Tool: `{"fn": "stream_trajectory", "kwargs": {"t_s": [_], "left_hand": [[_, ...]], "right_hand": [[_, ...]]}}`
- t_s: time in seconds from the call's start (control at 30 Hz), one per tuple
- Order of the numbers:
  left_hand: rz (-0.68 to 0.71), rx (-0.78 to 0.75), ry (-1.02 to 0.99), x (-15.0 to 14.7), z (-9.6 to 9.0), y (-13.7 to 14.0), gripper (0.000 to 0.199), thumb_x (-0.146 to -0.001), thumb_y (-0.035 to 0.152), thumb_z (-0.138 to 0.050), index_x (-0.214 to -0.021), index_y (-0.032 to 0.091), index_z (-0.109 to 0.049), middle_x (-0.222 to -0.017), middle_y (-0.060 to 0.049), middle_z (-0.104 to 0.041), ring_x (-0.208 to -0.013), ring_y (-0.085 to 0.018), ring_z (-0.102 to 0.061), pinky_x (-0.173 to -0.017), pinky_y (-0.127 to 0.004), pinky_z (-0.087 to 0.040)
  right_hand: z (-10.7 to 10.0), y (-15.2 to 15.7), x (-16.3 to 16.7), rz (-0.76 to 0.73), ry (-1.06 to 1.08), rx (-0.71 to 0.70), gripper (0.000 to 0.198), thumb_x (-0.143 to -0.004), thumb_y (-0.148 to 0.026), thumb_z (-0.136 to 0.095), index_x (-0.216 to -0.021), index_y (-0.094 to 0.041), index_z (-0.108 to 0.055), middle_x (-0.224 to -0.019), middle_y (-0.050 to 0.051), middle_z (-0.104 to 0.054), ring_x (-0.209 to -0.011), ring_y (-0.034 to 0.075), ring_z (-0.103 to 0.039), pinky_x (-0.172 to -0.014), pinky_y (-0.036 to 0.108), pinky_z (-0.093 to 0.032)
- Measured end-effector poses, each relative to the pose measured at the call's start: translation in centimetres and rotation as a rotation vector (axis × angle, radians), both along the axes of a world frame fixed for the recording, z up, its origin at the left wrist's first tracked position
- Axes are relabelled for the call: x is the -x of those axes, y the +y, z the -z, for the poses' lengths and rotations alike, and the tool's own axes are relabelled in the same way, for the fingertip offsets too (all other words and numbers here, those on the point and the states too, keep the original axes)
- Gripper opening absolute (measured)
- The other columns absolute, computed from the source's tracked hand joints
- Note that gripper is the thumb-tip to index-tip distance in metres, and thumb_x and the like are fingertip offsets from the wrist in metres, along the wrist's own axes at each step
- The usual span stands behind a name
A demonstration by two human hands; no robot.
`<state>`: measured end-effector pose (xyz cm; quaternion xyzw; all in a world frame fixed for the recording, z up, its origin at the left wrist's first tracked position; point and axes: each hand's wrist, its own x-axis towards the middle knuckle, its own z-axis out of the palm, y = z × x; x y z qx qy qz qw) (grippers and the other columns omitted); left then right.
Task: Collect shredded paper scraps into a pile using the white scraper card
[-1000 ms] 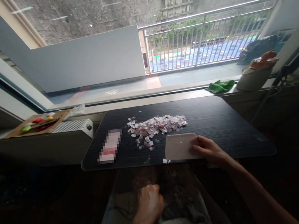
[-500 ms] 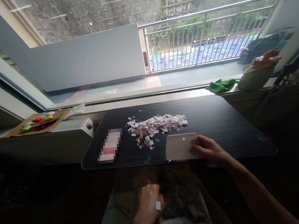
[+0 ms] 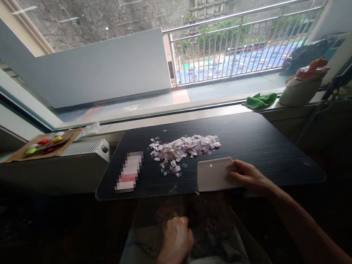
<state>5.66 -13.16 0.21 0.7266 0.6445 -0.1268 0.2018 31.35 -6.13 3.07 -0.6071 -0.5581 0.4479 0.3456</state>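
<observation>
My right hand point(image 3: 250, 176) grips a thin white plastic scraper point(image 3: 215, 174) by its right end, its lower edge at the table's front edge. A heap of small pale paper scraps point(image 3: 186, 147) lies on the black table beyond it. One scrap point(image 3: 197, 193) is at the front edge beside the scraper's lower left corner. My left hand point(image 3: 177, 234) is closed in a fist below the table edge, at a clear plastic bag point(image 3: 129, 249) that it seems to hold; its fingertips are hidden. Darker contents inside the bag are hard to make out.
A blurred-out pink and white strip point(image 3: 129, 172) lies at the left of the table point(image 3: 260, 138). On the sill are a green cloth point(image 3: 260, 100) and a pale container point(image 3: 301, 91). A radiator point(image 3: 84, 148) and cardboard with colourful items point(image 3: 42, 144) stand left.
The scraper has shifted slightly right and toward me. A white scrap seen over my left hand is gone from there; another is lower at the table edge. My left hand stays put.
</observation>
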Motion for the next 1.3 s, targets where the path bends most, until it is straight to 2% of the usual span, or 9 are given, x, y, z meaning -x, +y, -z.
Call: {"fn": "stream_trajectory", "kwargs": {"t_s": [0.2,0.37,0.67,0.8,0.93,1.13,1.3], "left_hand": [[-0.004,0.015,0.023,0.0,-0.1,0.0,0.027,-0.073,0.015,-0.041,-0.084,0.015,-0.066,-0.089,-0.012,-0.066,-0.086,-0.023,-0.061,-0.073,-0.03,-0.043],[0.019,0.014,0.026,-0.4,-0.4,0.1,0.027,-0.071,0.013,-0.042,-0.083,0.014,-0.067,-0.087,-0.012,-0.067,-0.085,-0.023,-0.062,-0.072,-0.03,-0.044],[0.097,0.066,0.004,-2.3,-1.1,0.0,0.031,-0.071,0.013,-0.042,-0.087,0.014,-0.068,-0.084,-0.014,-0.068,-0.085,-0.023,-0.063,-0.072,-0.03,-0.046],[0.106,0.049,-0.015,-2.2,-0.9,0.3,0.032,-0.071,0.011,-0.042,-0.086,0.013,-0.069,-0.085,-0.015,-0.068,-0.084,-0.024,-0.063,-0.073,-0.031,-0.048],[0.094,0.051,-0.034,-2.1,-0.2,0.5,0.03,-0.072,0.011,-0.043,-0.086,0.013,-0.07,-0.085,-0.016,-0.068,-0.084,-0.023,-0.064,-0.074,-0.031,-0.048],[0.087,0.048,-0.039,-2.2,0.3,0.5,0.031,-0.071,0.011,-0.044,-0.087,0.012,-0.07,-0.084,-0.017,-0.068,-0.084,-0.025,-0.064,-0.074,-0.032,-0.049],[0.084,0.048,-0.063,-2.2,0.0,0.7,0.029,-0.071,0.013,-0.045,-0.085,0.012,-0.071,-0.081,-0.017,-0.069,-0.082,-0.026,-0.065,-0.073,-0.034,-0.05]], "right_hand": [[-0.4,-0.2,0.3,0.012,0.003,-0.062,0.014,-0.068,-0.03,-0.056,-0.077,-0.019,-0.056,-0.071,-0.001,-0.059,-0.066,0.014,-0.054,-0.058,0.024,-0.043],[-0.4,-0.1,0.9,-0.023,0.017,-0.052,0.016,-0.068,-0.03,-0.055,-0.079,-0.019,-0.056,-0.07,-0.002,-0.056,-0.064,0.013,-0.052,-0.057,0.024,-0.042],[-0.1,1.6,4.4,0.12,0.029,-0.164,0.017,-0.071,-0.031,-0.051,-0.081,-0.018,-0.054,-0.075,0.001,-0.06,-0.068,0.015,-0.053,-0.062,0.026,-0.042],[-0.2,2.3,5.9,0.129,-0.059,-0.216,0.013,-0.072,-0.031,-0.049,-0.077,-0.019,-0.051,-0.073,0.0,-0.058,-0.065,0.014,-0.05,-0.061,0.026,-0.04],[-0.2,2.3,6.0,0.062,-0.146,-0.229,0.009,-0.071,-0.029,-0.049,-0.07,-0.021,-0.049,-0.064,-0.002,-0.052,-0.06,0.013,-0.046,-0.056,0.025,-0.037],[0.0,2.6,6.1,0.132,-0.115,-0.248,0.016,-0.073,-0.031,-0.049,-0.084,-0.021,-0.053,-0.072,0.0,-0.058,-0.065,0.015,-0.052,-0.061,0.027,-0.04],[0.0,2.9,7.4,0.089,-0.088,-0.239,0.015,-0.073,-0.032,-0.049,-0.08,-0.02,-0.053,-0.072,0.0,-0.059,-0.063,0.015,-0.052,-0.061,0.027,-0.041]]}}
